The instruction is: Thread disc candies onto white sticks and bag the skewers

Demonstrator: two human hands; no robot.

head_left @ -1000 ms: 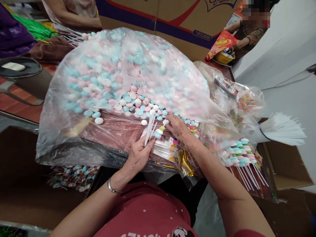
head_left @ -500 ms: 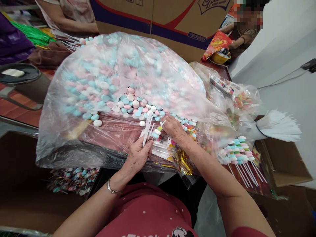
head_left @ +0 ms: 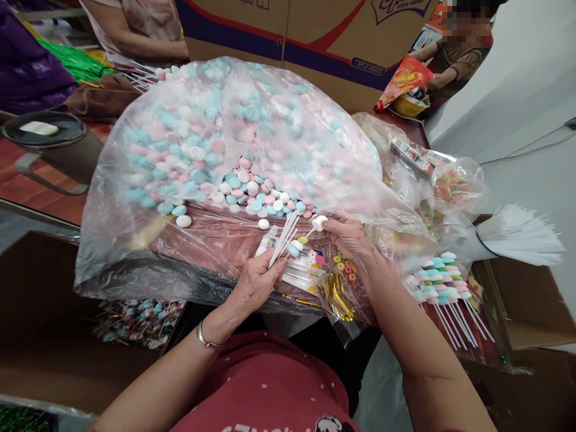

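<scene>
My left hand (head_left: 255, 281) is closed around several white lollipop sticks (head_left: 283, 240). One of them slants to the right and carries threaded candies (head_left: 296, 247) in blue, white and yellow-green. At the tip of that stick, my right hand (head_left: 353, 240) pinches a white marshmallow-like candy (head_left: 319, 224); whether the stick has entered it I cannot tell. Just beyond both hands lies a heap of loose pink, blue and white candies (head_left: 252, 187), spilling from a big clear plastic bag (head_left: 135, 246). Small ring candies (head_left: 345, 266) lie under my right wrist.
Finished candy sticks (head_left: 443, 279) lie to the right, near a bundle of white sticks (head_left: 519, 235). Gold twist ties (head_left: 337, 297) sit at the table's front edge. A lidded mug (head_left: 58, 153) stands left. Behind is a large carton (head_left: 288, 36); co-workers are at the far left and right.
My right hand has moved right from the candy heap and now shows a white candy in its fingers at the stick's tip. The view has shifted slightly; my left hand keeps its grip.
</scene>
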